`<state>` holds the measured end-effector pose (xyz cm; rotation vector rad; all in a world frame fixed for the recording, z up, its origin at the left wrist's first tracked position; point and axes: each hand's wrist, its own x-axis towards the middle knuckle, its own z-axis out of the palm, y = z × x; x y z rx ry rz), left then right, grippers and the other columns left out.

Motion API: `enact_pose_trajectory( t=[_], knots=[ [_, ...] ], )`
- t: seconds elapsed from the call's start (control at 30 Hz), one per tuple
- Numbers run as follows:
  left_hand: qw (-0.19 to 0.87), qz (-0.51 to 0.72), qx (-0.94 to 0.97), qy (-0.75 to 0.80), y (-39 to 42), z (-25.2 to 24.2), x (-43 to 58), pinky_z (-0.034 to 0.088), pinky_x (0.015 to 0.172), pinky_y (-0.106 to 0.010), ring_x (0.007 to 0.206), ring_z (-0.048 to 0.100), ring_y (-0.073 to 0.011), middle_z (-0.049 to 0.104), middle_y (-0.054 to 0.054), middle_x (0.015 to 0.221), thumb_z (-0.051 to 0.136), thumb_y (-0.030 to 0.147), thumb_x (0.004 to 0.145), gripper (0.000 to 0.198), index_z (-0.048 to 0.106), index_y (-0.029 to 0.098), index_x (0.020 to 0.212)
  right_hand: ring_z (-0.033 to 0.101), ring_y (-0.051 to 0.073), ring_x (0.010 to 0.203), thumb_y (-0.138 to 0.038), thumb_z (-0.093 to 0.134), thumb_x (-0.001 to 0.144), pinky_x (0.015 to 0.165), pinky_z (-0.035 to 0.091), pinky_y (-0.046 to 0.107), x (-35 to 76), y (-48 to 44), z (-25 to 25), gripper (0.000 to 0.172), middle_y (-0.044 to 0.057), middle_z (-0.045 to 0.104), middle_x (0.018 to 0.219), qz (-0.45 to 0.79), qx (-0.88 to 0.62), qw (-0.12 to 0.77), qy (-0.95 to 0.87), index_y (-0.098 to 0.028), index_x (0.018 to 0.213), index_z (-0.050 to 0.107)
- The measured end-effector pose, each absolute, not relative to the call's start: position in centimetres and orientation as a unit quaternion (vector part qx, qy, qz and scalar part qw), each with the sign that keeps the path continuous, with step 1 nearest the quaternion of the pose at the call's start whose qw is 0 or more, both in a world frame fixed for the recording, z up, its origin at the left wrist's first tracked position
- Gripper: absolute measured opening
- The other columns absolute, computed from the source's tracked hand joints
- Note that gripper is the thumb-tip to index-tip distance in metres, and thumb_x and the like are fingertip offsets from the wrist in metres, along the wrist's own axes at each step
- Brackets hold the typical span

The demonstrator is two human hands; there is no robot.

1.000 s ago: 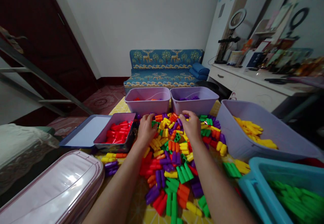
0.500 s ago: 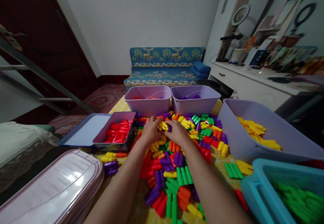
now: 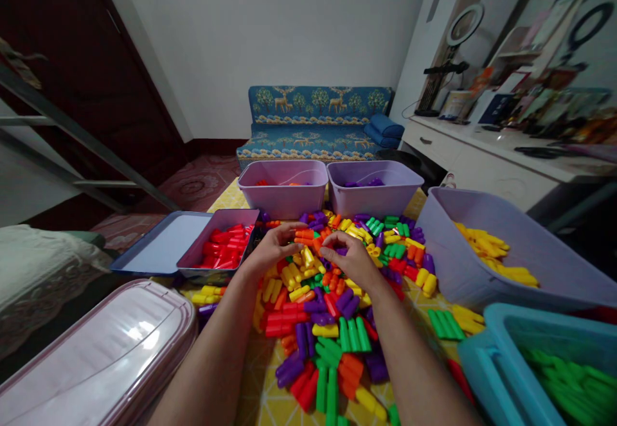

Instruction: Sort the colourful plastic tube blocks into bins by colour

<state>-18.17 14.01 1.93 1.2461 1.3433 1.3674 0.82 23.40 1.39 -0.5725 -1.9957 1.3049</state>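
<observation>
A heap of red, yellow, green, purple and orange plastic pieces point(image 3: 325, 331) covers the middle of the yellow patterned table point(image 3: 270, 397). Over the heap's left upper part is my left hand point(image 3: 276, 246), its fingers curved and apart, beside orange pieces point(image 3: 304, 236). My right hand point(image 3: 351, 256) hovers over the upper right part, fingers bent, with thumb and forefinger near each other; whether a small piece is between them cannot be made out. Yellow pieces point(image 3: 307, 259) lie between the two hands.
Two lilac bins point(image 3: 284, 200) point(image 3: 376, 200) stand behind the heap. A tin point(image 3: 219, 278) of red pieces is left; a bin point(image 3: 463, 272) of yellow pieces and a turquoise bin point(image 3: 496, 349) of green ones are right. A pink lidded box point(image 3: 110, 349) sits front left.
Both hands have moved apart from each other. The yellow pieces that were between my fingers now lie on the heap, and orange pieces show near my left fingertips.
</observation>
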Motion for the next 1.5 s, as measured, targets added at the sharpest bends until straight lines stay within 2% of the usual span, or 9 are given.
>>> enact_pose_trajectory(
  t=[0.17, 0.3, 0.5, 0.63, 0.87, 1.0, 1.13, 1.3, 1.5],
  knots=[
    [0.416, 0.549, 0.469, 0.552, 14.7, 1.6, -17.1, 0.049, 0.071, -0.026, 0.079, 0.065, -0.017, 0.07, -0.008, 0.091, 0.074, 0.038, 0.068, 0.06, 0.056, 0.012, 0.119, 0.056, 0.015, 0.078, -0.033, 0.065, 0.071, 0.074, 0.045, 0.028, 0.5, 23.6, 0.5, 0.019, -0.001, 0.059, 0.079, 0.466, -0.251, 0.361, -0.768, -0.019, 0.08, 0.055],
    [0.395, 0.563, 0.456, 0.564, 15.3, 0.9, -16.8, 0.049, 0.068, -0.026, 0.077, 0.065, -0.0179, 0.07, -0.007, 0.084, 0.072, 0.042, 0.068, 0.056, 0.059, 0.012, 0.114, 0.057, 0.016, 0.08, -0.03, 0.064, 0.07, 0.078, 0.045, 0.03, 0.5, 23.4, 0.6, 0.022, 0.0, 0.06, 0.084, 0.434, -0.281, 0.369, -0.772, -0.02, 0.086, 0.053],
    [0.302, 0.552, 0.504, 0.591, 15.6, 0.5, -16.8, 0.048, 0.073, -0.026, 0.076, 0.061, -0.0157, 0.068, -0.005, 0.083, 0.072, 0.037, 0.07, 0.033, 0.064, 0.013, 0.091, 0.059, 0.016, 0.082, -0.023, 0.064, 0.067, 0.078, 0.047, 0.031, 0.5, 23.2, 1.0, 0.03, 0.0, 0.06, 0.087, 0.441, -0.273, 0.384, -0.764, -0.021, 0.093, 0.049],
    [0.303, 0.556, 0.501, 0.59, 15.8, 0.2, -16.6, 0.048, 0.069, -0.024, 0.072, 0.06, -0.014, 0.064, -0.002, 0.076, 0.074, 0.034, 0.065, 0.028, 0.059, 0.014, 0.078, 0.061, 0.017, 0.082, -0.023, 0.066, 0.066, 0.078, 0.048, 0.033, 0.5, 23.5, 0.7, 0.032, 0.001, 0.063, 0.088, 0.451, -0.275, 0.399, -0.749, -0.02, 0.094, 0.051],
    [0.334, 0.576, 0.49, 0.563, 15.7, 0.3, -16.1, 0.047, 0.067, -0.023, 0.075, 0.061, -0.014, 0.064, -0.002, 0.083, 0.075, 0.028, 0.063, 0.042, 0.056, 0.015, 0.099, 0.063, 0.02, 0.082, -0.027, 0.069, 0.067, 0.078, 0.05, 0.034, 0.4, 23.8, 0.2, 0.032, 0.005, 0.069, 0.091, 0.443, -0.294, 0.396, -0.749, -0.017, 0.098, 0.063],
    [0.311, 0.548, 0.52, 0.577, 15.6, 0.9, -15.8, 0.047, 0.072, -0.024, 0.082, 0.06, -0.0165, 0.065, -0.005, 0.087, 0.073, 0.03, 0.067, 0.042, 0.062, 0.013, 0.104, 0.063, 0.02, 0.087, -0.03, 0.063, 0.077, 0.08, 0.048, 0.032, 0.5, 23.7, 0.3, 0.026, 0.006, 0.069, 0.095, 0.387, -0.286, 0.377, -0.791, -0.017, 0.1, 0.067],
    [0.29, 0.52, 0.527, 0.606, 15.6, 0.9, -15.7, 0.045, 0.066, -0.024, 0.075, 0.059, -0.0161, 0.065, -0.005, 0.083, 0.068, 0.031, 0.072, 0.042, 0.064, 0.012, 0.109, 0.061, 0.019, 0.09, -0.031, 0.057, 0.084, 0.08, 0.047, 0.031, 0.4, 23.5, 0.7, 0.024, 0.007, 0.067, 0.096, 0.32, -0.272, 0.38, -0.824, -0.02, 0.102, 0.069],
    [0.238, 0.515, 0.53, 0.631, 15.8, 0.2, -15.9, 0.046, 0.073, -0.026, 0.078, 0.061, -0.0176, 0.069, -0.005, 0.083, 0.06, 0.027, 0.076, 0.029, 0.07, 0.014, 0.101, 0.062, 0.019, 0.095, -0.023, 0.057, 0.082, 0.084, 0.048, 0.032, 0.2, 23.2, 0.8, 0.027, 0.007, 0.068, 0.104, 0.336, -0.272, 0.372, -0.822, -0.021, 0.107, 0.067],
    [0.203, 0.535, 0.527, 0.628, 15.9, 0.7, -15.4, 0.049, 0.073, -0.026, 0.078, 0.064, -0.0176, 0.072, -0.007, 0.087, 0.061, 0.019, 0.071, 0.024, 0.072, 0.013, 0.093, 0.064, 0.02, 0.094, -0.023, 0.055, 0.081, 0.086, 0.048, 0.034, 0.0, 23.7, -0.3, 0.026, 0.008, 0.07, 0.103, 0.358, -0.307, 0.4, -0.786, -0.018, 0.104, 0.066]
  ],
)
